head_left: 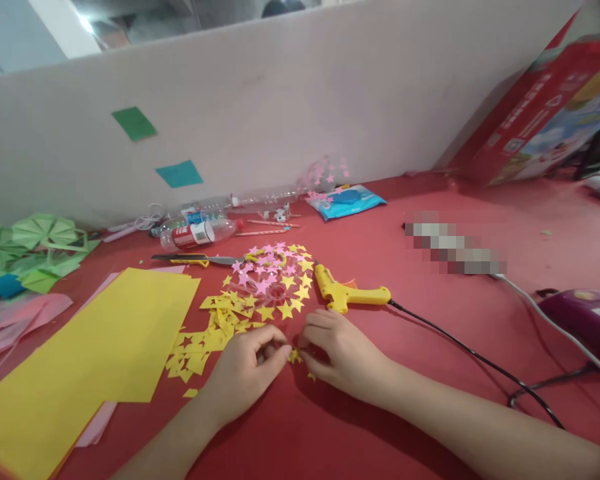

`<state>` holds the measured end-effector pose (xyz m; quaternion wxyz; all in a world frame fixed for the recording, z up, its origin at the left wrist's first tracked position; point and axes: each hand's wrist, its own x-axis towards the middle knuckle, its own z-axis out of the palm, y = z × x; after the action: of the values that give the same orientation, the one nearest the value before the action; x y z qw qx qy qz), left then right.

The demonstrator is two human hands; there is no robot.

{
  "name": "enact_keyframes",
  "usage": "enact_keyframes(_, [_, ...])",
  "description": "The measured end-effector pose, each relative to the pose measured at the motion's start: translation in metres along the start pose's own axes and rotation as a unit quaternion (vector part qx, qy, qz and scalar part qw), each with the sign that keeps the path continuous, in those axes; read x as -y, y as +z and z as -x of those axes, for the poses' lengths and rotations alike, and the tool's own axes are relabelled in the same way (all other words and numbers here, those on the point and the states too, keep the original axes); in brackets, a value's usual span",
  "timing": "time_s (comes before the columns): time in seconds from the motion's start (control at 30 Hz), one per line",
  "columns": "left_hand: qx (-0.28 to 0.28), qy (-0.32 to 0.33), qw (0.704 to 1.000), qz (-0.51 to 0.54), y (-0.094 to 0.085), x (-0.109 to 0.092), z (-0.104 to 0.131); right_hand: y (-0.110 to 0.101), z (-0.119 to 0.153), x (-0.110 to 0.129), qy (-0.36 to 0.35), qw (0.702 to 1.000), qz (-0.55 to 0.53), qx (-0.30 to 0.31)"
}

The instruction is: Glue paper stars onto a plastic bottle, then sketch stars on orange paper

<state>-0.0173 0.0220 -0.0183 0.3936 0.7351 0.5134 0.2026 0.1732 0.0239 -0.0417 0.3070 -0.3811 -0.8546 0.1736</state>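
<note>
My left hand (245,370) and my right hand (337,347) meet low over the table, fingers pinched. Between their fingertips is a small yellow paper star (295,357), partly covered by the fingers. Another tiny yellow star (311,377) lies just below my right hand. Beyond my hands sits a clear plastic piece (277,292) ringed with pink and yellow stars. A yellow hot glue gun (353,293) rests on its side past my right hand. To the left of the stars are yellow paper scraps (200,343) with star-shaped cutouts.
Yellow sheets (95,347) cover the left side, near green folded paper (45,233). Scissors (195,259) and plastic bottles (200,233) lie further back, with a blue wipes pack (353,201). The glue gun's black cord (460,343) runs right, towards a purple object (583,320).
</note>
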Motion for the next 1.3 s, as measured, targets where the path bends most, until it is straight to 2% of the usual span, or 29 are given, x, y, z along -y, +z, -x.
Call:
enact_keyframes(0.1, [0.020,-0.012,1.000,0.020,0.003,-0.001,0.002,-0.004,0.000,0.000,0.019,0.998,-0.051,0.000])
enact_keyframes(0.27, [0.015,-0.019,0.997,0.078,0.007,-0.005,0.002,-0.005,0.000,0.005,0.088,0.987,-0.131,-0.001])
enact_keyframes(0.37, [0.014,-0.023,0.992,0.119,0.008,-0.006,0.000,-0.005,0.000,0.009,0.106,0.984,-0.143,-0.002])
enact_keyframes(0.43, [0.012,-0.029,0.991,0.134,0.008,-0.006,0.000,-0.007,0.001,0.010,0.089,0.989,-0.120,-0.013])
enact_keyframes(0.53, [0.029,-0.041,0.987,0.153,0.010,-0.008,0.001,-0.009,0.004,0.011,0.006,0.999,-0.017,-0.051])
enact_keyframes(0.63, [0.057,-0.048,0.981,0.180,0.012,-0.010,0.003,-0.010,0.006,0.013,-0.069,0.992,0.078,-0.072])
enact_keyframes(0.83, [0.053,-0.032,0.970,0.235,0.013,-0.012,0.006,-0.014,0.008,0.022,-0.098,0.990,0.075,-0.067])
enact_keyframes(1.13, [0.048,-0.046,0.969,0.238,0.011,-0.010,0.004,-0.019,0.007,0.024,-0.066,0.995,-0.008,-0.069])
enact_keyframes(1.3, [0.061,-0.040,0.970,0.230,0.011,-0.011,0.005,-0.017,0.008,0.023,0.012,0.997,-0.046,-0.066])
